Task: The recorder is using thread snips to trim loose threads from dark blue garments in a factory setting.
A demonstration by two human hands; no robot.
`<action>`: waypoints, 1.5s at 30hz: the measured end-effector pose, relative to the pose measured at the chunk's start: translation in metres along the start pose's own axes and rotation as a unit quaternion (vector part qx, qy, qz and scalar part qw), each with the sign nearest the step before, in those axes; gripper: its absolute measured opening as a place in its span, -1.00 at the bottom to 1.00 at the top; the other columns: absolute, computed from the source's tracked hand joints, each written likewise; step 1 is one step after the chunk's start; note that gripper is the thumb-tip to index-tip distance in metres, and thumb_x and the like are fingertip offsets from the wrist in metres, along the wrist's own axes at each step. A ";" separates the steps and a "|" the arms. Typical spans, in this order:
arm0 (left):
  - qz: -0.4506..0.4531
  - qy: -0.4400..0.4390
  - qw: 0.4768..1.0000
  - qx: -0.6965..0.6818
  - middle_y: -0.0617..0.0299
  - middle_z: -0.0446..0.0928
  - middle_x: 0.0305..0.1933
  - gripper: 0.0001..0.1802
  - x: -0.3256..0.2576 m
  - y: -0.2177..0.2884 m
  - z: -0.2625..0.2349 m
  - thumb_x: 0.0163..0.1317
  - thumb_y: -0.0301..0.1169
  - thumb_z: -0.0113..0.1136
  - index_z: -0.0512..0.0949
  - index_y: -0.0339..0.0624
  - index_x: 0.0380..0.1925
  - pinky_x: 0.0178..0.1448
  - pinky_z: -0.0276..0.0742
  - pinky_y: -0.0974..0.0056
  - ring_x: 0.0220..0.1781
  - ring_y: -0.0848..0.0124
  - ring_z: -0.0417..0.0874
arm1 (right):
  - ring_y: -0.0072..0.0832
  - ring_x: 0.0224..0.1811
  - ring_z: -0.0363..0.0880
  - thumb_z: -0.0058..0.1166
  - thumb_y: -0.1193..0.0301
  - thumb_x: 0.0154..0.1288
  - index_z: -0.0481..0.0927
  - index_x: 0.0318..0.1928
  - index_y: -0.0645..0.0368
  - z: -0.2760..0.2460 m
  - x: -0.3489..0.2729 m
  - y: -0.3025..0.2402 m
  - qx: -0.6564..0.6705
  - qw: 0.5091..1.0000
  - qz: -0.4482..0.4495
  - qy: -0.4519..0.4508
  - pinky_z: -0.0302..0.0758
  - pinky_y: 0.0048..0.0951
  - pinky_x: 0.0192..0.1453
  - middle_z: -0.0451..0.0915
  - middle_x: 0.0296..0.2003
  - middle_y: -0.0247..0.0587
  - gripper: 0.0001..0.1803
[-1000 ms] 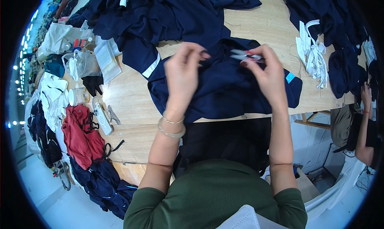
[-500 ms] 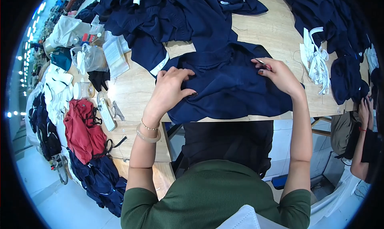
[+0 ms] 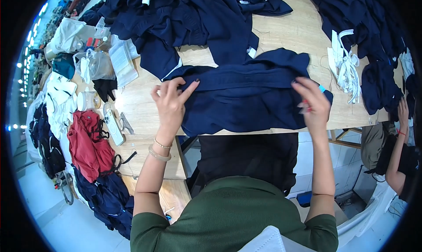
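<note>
A navy garment [image 3: 246,107] lies across the near table edge, with a long straight band of cloth smoothed out along its far part. My left hand [image 3: 170,100] rests at its left end, fingers apart, the index fingertip on the band. My right hand [image 3: 317,103] is over the right end, somewhat blurred, with its index finger stretched toward the band. Small red-handled thread snips [image 3: 304,105] are tucked in that palm, mostly hidden by the fingers. A light blue tag [image 3: 322,89] shows beside the right hand.
More navy garments [image 3: 176,27] are heaped at the back. White strips [image 3: 345,67] lie to the right. A phone [image 3: 114,126], a red bag [image 3: 90,144] and plastic bags [image 3: 94,65] occupy the left. Another person's hand [image 3: 403,113] is at far right.
The rumpled garment has been spread, so its band now runs straight between my hands. My left index finger has stretched out. The snips have shifted back into my right palm.
</note>
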State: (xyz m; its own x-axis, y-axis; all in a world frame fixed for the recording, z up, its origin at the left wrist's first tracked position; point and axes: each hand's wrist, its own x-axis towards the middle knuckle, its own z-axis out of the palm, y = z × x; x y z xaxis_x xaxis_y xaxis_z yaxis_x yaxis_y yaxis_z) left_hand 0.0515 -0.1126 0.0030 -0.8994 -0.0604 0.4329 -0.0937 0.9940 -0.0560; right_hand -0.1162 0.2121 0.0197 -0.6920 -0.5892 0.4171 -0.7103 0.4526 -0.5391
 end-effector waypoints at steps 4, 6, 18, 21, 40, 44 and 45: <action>-0.038 -0.099 0.994 -0.033 0.30 0.46 -0.12 -0.44 -0.002 0.018 -0.001 -0.07 -0.70 0.09 0.67 0.08 -0.06 0.17 0.17 0.12 -0.02 0.36 0.46 | -0.25 0.13 0.50 0.01 0.83 -0.14 0.67 -0.07 0.14 0.020 -0.015 -0.001 -0.101 0.986 0.051 -0.121 0.49 -0.42 0.12 0.64 -0.05 -0.23 -0.44; -0.057 -0.103 0.992 -0.036 0.28 0.48 -0.11 -0.46 0.014 0.033 -0.014 -0.08 -0.70 0.08 0.67 0.01 -0.08 0.17 0.18 0.12 0.00 0.34 0.46 | -0.25 0.06 0.51 0.02 0.81 -0.15 0.67 -0.07 0.13 0.005 0.000 -0.012 -0.008 0.984 0.127 -0.124 0.51 -0.43 0.04 0.64 -0.09 -0.21 -0.44; -0.160 -0.066 0.694 -0.699 0.09 0.55 -0.08 -0.63 0.078 0.054 0.096 0.06 -0.81 -0.21 0.41 -0.33 -0.13 0.18 0.45 0.34 0.01 0.38 0.60 | -0.49 -0.35 0.60 -0.19 0.48 0.47 0.51 -0.06 0.39 0.085 0.064 0.069 0.609 0.757 0.231 0.058 0.57 -0.53 -0.22 0.62 -0.29 -0.04 -0.76; -0.078 -0.102 0.758 -0.639 0.16 0.50 0.02 -0.62 0.083 0.049 0.091 0.07 -0.75 -0.03 0.54 -0.24 -0.11 0.18 0.44 0.36 0.02 0.38 0.56 | -0.49 -0.33 0.60 -0.19 0.48 0.47 0.51 -0.08 0.39 0.077 0.064 0.078 0.616 0.742 0.252 0.082 0.62 -0.48 -0.18 0.61 -0.28 -0.02 -0.76; -0.085 0.067 0.882 -0.458 0.16 0.60 -0.30 -0.95 0.072 0.093 0.025 0.16 -0.68 0.16 0.54 -0.34 -0.40 -0.29 0.45 0.42 -0.38 0.38 0.59 | -0.73 -0.46 0.35 -0.10 0.47 0.43 0.60 -0.11 0.22 0.022 0.042 -0.026 0.397 0.893 0.207 -0.033 0.27 -0.70 -0.39 0.60 -0.31 -0.33 -0.80; -0.147 -0.082 0.837 -0.520 0.18 0.60 -0.26 -0.98 0.042 0.105 0.027 0.27 -0.64 0.11 0.52 -0.37 -0.33 -0.23 0.50 0.44 -0.32 0.49 0.60 | -0.69 -0.41 0.41 -0.08 0.65 0.37 0.58 -0.13 0.24 0.054 0.015 -0.017 0.366 0.880 0.277 -0.123 0.37 -0.67 -0.33 0.56 -0.32 -0.37 -0.82; -0.227 -0.063 0.767 -0.597 0.18 0.60 -0.28 -0.97 0.035 0.106 0.031 0.30 -0.63 0.08 0.51 -0.37 -0.31 -0.19 0.53 0.44 -0.31 0.50 0.62 | -0.67 -0.39 0.43 -0.07 0.64 0.37 0.57 -0.14 0.26 0.060 0.008 -0.011 0.337 0.887 0.286 -0.135 0.39 -0.65 -0.28 0.54 -0.35 -0.38 -0.84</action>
State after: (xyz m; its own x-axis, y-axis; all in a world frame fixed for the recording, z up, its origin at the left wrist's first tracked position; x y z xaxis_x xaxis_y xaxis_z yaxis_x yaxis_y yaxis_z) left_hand -0.0026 -0.0123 -0.0156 -0.9310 -0.3583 0.0705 -0.0185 0.2391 0.9708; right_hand -0.1063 0.1621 -0.0148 -0.7931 -0.5728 -0.2069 0.0481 0.2797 -0.9589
